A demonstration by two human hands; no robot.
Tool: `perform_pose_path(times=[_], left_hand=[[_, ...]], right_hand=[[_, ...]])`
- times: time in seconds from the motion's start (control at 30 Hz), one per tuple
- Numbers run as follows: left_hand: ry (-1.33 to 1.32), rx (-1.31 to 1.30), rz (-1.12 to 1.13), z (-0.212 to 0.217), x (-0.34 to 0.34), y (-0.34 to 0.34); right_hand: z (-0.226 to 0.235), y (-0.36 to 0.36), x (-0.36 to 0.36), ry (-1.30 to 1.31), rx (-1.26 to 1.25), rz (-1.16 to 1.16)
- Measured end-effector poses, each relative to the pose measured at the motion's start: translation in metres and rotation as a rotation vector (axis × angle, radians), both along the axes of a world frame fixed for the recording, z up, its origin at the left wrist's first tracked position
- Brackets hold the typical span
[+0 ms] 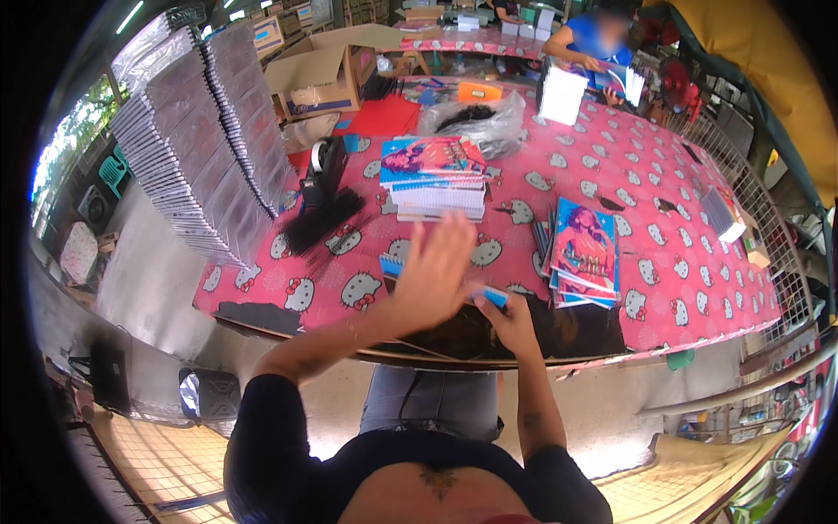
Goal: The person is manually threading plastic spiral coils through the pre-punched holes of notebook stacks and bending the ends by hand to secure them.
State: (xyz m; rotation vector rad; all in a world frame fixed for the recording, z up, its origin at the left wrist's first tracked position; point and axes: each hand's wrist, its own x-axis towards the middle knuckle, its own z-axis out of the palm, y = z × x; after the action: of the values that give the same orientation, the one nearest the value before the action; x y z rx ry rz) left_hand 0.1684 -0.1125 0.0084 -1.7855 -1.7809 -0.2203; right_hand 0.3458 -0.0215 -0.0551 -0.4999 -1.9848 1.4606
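In front of me at the table's near edge lies a blue-covered notebook (492,296), mostly hidden by my hands. My left hand (436,266) is over it with fingers stretched out and slightly blurred; whether it touches the cover I cannot tell. My right hand (513,321) grips the notebook's right end, thumb on top. Just beyond is a pile of spiral notebooks (436,179) with a colourful illustrated cover on top. To the right sits another stack of illustrated notebooks or covers (585,244), a little uneven.
Tall stacks of plastic-wrapped spiral notebooks (188,131) rise at the left. A bundle of thin black binding pieces (321,220) lies beside a black tape dispenser (325,166). Farther back are an open cardboard box (323,74) and a plastic bag (502,122). Across the table a person (594,48) handles notebooks.
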Motion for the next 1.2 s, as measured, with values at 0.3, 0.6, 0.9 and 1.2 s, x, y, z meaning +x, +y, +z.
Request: perform_pose_path(times=[0.3, 0.6, 0.9, 1.2], left_hand=[[-0.176, -0.016, -0.208, -0.007, -0.006, 0.003], [-0.239, -0.056, -0.303, -0.02, 0.002, -0.004], [-0.294, -0.094, -0.415, -0.041, 0.014, -0.023], [-0.595, 0.042, -0.506, -0.012, -0.009, 0.008]], right_hand=[[0.003, 0.002, -0.01, -0.026, 0.061, -0.019], [0.002, 0.006, -0.016, -0.005, 0.06, -0.015], [0.005, 0.006, -0.016, -0.059, 0.12, -0.033], [0.026, 0.024, 0.019, -0.046, -0.005, -0.018]])
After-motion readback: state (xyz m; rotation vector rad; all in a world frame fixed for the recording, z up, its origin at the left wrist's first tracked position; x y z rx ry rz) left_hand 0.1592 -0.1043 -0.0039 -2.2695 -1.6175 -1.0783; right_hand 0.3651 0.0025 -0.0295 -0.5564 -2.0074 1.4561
